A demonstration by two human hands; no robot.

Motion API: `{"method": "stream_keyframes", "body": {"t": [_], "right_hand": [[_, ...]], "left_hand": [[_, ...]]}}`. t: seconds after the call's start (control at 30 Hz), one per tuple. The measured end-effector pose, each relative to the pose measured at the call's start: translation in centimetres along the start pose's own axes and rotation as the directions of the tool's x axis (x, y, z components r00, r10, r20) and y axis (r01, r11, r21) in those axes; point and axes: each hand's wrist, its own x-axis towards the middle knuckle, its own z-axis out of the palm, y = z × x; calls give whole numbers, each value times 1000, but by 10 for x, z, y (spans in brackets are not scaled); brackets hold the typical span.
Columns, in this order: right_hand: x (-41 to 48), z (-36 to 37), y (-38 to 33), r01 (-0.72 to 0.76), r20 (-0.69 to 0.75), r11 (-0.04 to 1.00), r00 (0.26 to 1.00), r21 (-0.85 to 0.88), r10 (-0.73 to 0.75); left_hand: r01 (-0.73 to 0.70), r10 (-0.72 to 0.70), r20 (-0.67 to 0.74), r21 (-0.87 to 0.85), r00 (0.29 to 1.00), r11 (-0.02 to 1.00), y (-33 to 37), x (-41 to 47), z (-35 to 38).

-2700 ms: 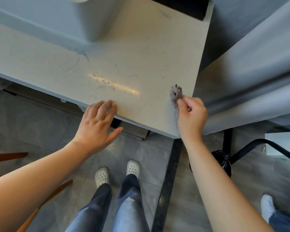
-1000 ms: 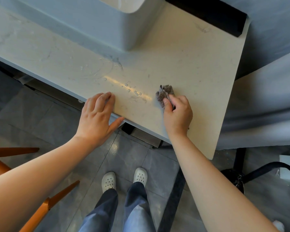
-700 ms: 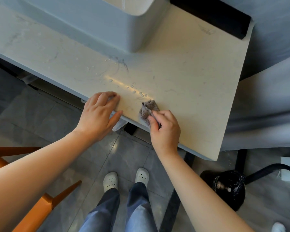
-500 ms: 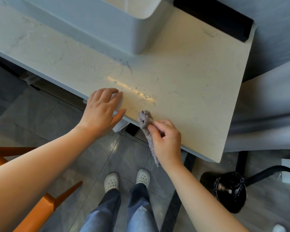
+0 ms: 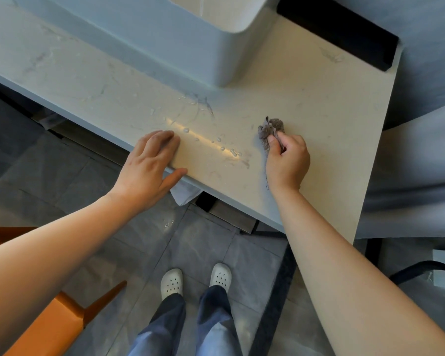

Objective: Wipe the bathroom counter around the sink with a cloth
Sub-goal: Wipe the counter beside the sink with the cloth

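Observation:
A pale marble counter [image 5: 319, 104] fills the upper view, with a grey-white box-shaped sink [image 5: 190, 39] standing on it. My right hand [image 5: 287, 160] is shut on a small bunched grey cloth [image 5: 270, 129], pressed onto the counter in front of the sink's right corner. Water drops and smears [image 5: 224, 147] lie left of the cloth, between my hands. My left hand [image 5: 149, 165] rests flat on the counter's front edge, fingers on top and thumb along the edge, holding nothing.
A black block [image 5: 339, 37] sits at the counter's back right. A grey curtain [image 5: 421, 155] hangs past the counter's right edge. A white tissue [image 5: 184, 194] pokes out under the front edge. An orange chair [image 5: 44, 327] stands at lower left on the tiled floor.
My right hand has carried the cloth from the counter's front edge back up and to the right onto the surface. My left hand has stayed on the front edge.

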Motion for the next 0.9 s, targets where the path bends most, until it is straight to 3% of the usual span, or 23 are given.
{"method": "stream_keyframes", "body": {"t": [0.27, 0.47, 0.57, 0.67, 0.77, 0.9], "right_hand": [[-17, 14, -14, 159, 118, 987, 980, 34, -162], [-73, 8, -23, 288, 231, 952, 924, 107, -306], [-92, -3, -26, 284, 360, 945, 875, 162, -325], [-89, -17, -35, 128, 446, 955, 862, 266, -240], [-59, -26, -45, 38, 304, 950, 943, 311, -138], [-1, -10, -48, 107, 134, 977, 982, 186, -133]], "left_hand": [[4, -4, -16, -7, 1000, 1000, 0, 0, 4], [2, -3, 14, 40, 1000, 999, 0, 0, 5], [-1, -1, 33, 51, 999, 999, -1, 0, 3], [-22, 18, 61, 58, 998, 998, -4, 0, -1], [-16, 11, 83, 59, 996, 998, -4, 0, -3], [-9, 3, 99, 69, 995, 998, -3, 0, -2]]}}
